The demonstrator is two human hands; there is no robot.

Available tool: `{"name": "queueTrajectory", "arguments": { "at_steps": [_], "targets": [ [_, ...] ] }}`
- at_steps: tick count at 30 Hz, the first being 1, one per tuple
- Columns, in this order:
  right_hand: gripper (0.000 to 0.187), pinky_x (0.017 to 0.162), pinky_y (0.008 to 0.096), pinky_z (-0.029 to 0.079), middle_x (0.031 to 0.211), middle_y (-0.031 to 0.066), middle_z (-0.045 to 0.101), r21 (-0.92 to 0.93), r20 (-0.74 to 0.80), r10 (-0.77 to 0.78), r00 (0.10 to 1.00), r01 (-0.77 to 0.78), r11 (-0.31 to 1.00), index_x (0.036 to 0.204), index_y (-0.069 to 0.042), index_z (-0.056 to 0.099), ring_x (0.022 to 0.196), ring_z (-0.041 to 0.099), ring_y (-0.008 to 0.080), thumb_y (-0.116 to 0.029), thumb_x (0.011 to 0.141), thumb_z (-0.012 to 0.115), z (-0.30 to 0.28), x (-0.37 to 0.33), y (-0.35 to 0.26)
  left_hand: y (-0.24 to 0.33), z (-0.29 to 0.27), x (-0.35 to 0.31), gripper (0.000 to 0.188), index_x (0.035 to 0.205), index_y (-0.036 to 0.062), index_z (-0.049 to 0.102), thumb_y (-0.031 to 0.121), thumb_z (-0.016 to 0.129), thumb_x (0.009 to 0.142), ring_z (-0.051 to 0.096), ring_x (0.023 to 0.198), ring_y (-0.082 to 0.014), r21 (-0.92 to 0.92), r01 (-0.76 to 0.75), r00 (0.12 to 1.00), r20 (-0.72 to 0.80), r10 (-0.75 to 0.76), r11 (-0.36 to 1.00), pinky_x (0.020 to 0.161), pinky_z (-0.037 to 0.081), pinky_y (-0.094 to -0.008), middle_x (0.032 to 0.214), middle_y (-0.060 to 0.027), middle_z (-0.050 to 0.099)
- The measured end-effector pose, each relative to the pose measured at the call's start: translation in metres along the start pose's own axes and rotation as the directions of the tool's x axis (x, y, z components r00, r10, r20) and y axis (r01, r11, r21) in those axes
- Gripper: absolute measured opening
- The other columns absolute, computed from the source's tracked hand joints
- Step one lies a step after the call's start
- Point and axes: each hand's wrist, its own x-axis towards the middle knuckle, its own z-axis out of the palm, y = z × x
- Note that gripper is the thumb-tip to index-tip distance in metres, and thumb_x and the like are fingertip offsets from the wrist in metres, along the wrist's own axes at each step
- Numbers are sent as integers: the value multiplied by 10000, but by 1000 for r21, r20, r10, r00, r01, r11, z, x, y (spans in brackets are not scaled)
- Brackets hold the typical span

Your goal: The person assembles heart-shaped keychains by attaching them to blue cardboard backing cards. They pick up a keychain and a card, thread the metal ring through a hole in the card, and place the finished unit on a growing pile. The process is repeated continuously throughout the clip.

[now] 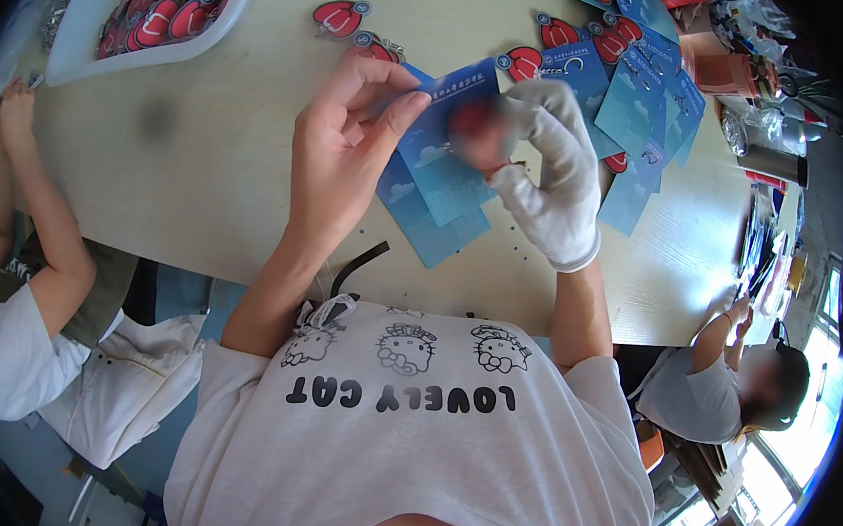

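Between finger and thumb of my bare left hand (343, 150) is the top left corner of a blue card (440, 171) with a cloud pattern. My right hand (561, 190), in a white glove, pinches a round red keychain charm (481, 132) in front of the card's right side. A blurred patch hides the charm's details and where it meets the card. More blue cards (433, 244) lie on the table just below. Red heart-like charms with small round blue tags, such as one charm (339, 18), lie beyond my hands.
A white bin (228, 30) of red charms stands at the far left of the table (222, 181). Blue cards (637, 112) with charms spread at the far right, beside a brown box (733, 75) and plastic bags. A person (43, 217) sits left, another person (706, 381) right.
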Motion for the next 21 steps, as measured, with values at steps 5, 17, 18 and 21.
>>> {"name": "queueTrajectory", "arguments": {
  "at_steps": [5,17,18,21],
  "targets": [
    [230,839,356,461,1186,151,517,-4,-110,32,993,-33,999,841,-24,604,874,577,254,-19,641,716,-5,6,-9,6,1,2,134,939,-25,613,10,686,833,560,697,-80,205,-275,947,-112,301,939,644,454,-210,849,-47,637],
    [217,823,269,537,973,107,594,671,-207,446,871,-205,712,981,112,568,906,629,162,176,776,539,13,2,-41,11,23,-12,312,1051,-42,575,-45,726,778,608,854,-115,-305,-89,996,-14,90,948,761,488,-233,976,-91,624],
    [233,822,269,537,983,110,592,679,-211,454,865,-204,705,996,108,563,907,632,167,177,774,543,13,1,-39,8,26,-15,327,1057,-36,576,-47,733,770,611,863,-116,-383,-18,1000,14,25,923,782,491,-240,975,-90,624],
    [299,821,269,532,1027,115,584,717,-242,477,845,-175,674,1057,94,538,917,635,173,178,770,551,18,0,-36,0,29,-20,266,1049,-24,600,25,715,815,608,883,-103,-456,110,994,41,-103,883,804,489,-244,973,-76,645]
  ]
}}
